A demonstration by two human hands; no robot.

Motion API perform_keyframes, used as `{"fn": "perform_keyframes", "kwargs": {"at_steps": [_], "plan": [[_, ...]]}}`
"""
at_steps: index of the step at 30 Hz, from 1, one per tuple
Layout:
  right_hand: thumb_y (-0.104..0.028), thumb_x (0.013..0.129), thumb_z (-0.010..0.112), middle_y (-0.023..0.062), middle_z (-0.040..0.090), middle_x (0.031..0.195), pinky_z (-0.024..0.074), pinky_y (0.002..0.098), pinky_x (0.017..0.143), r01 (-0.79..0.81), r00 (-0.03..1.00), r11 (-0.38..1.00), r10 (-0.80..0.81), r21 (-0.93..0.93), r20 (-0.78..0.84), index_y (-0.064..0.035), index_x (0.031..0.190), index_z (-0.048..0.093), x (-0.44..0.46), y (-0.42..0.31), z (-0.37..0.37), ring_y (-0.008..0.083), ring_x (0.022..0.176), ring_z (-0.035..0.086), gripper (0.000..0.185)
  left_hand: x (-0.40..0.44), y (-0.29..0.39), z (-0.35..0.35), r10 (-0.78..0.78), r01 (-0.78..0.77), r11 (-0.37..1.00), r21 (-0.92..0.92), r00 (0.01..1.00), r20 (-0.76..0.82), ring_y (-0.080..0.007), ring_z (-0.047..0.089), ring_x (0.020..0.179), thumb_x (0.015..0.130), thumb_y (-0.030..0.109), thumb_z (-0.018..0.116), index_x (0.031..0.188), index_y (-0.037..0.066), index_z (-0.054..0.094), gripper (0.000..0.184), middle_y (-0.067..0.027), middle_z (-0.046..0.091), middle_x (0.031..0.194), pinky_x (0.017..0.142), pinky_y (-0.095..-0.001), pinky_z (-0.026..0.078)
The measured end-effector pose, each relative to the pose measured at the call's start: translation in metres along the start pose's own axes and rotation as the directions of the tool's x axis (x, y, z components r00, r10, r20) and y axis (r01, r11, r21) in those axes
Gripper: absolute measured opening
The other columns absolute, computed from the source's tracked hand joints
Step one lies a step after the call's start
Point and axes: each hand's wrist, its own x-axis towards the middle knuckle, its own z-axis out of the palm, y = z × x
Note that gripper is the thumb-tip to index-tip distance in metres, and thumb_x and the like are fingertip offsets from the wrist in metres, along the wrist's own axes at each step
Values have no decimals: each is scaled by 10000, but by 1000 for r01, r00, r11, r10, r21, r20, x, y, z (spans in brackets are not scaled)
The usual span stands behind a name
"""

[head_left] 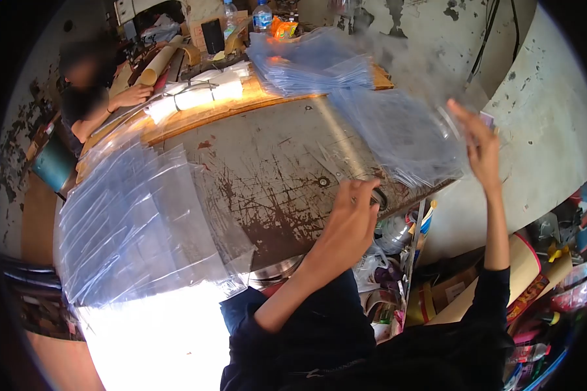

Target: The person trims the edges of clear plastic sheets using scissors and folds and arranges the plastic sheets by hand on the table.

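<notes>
My left hand (352,212) is closed over the near edge of the scratched metal tabletop (267,163). A black ring handle sticks out beside its fingers, and thin pointed blades show ahead of them, so it grips a pair of scissors (329,164). My right hand (481,146) is raised at the right, its fingers apart and slightly blurred. Near its fingertips a hazy clear plastic sheet (430,62) is smeared by motion; contact cannot be made out. Below and left of that hand lies a stack of clear plastic sheets (404,133).
A larger plastic stack (137,221) covers the left side. Another stack (306,62) lies at the back on a wooden board (241,101), near water bottles (261,16). A co-worker's arm (127,98) rests at the far left. Cluttered items and a cardboard roll (496,280) stand lower right.
</notes>
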Motion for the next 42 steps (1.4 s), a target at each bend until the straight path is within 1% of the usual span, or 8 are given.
{"fn": "perform_keyframes", "kwargs": {"at_steps": [8,12,15,18,24,31,38,42], "plan": [[-317,874,526,134,520,1311,220,456,1095,113,898,993,-83,-43,432,-95,1200,596,-67,22,31,306,1282,409,400,79,-54,86,-240,238,971,-29,969,-64,-392,582,919,874,75,536,1159,-82,485,329,-293,507,1052,823,-429,482],[-427,969,309,132,429,1397,152,422,1113,-365,857,931,338,5,-389,-73,1286,523,-99,71,32,284,1334,322,521,78,-46,83,-288,272,954,-125,948,-135,-320,596,877,857,56,569,1062,-57,550,235,-236,548,949,747,-369,522],[-411,964,342,153,410,1405,193,383,1098,-631,494,613,790,475,-363,-52,1297,506,-125,133,52,280,1326,329,516,78,-37,107,-115,39,972,-234,941,-319,-251,598,801,842,38,598,1076,-34,541,252,-193,515,969,678,-319,542],[-329,940,434,183,496,1314,292,353,1043,-691,418,576,811,436,-409,-10,1248,528,-108,129,67,297,1255,423,453,75,-23,117,-72,-12,971,-239,938,-338,-254,590,793,842,46,604,1116,-45,512,303,-217,469,1039,663,-322,543],[-28,732,481,179,624,1044,436,388,880,-772,550,633,609,-68,-571,28,1073,575,-117,188,85,325,987,592,359,62,-48,117,3,-47,970,-239,983,-182,-442,510,968,888,122,558,1251,-155,371,493,-314,480,1068,880,-475,448],[-16,663,459,214,643,974,456,403,870,-730,543,673,463,-120,-701,26,992,629,-125,198,73,353,963,612,373,-27,15,-36,-33,-14,939,343,991,129,-423,378,1256,865,302,601,1315,10,423,565,-295,296,1372,999,-515,359],[-35,880,500,125,608,1009,431,335,924,-582,579,805,509,113,-637,30,987,601,-79,32,56,216,1018,571,161,-121,-11,-167,-450,532,-22,847,751,-483,-338,238,1373,772,478,646,1362,56,401,767,-202,263,1466,1077,-567,229],[14,894,480,103,580,992,430,319,924,-416,677,830,555,371,-483,17,914,569,-57,-57,76,177,985,550,92,-125,7,-149,-568,473,334,815,791,-226,-332,202,1384,684,550,673,1374,42,382,905,-213,255,1468,1094,-510,235]]}}
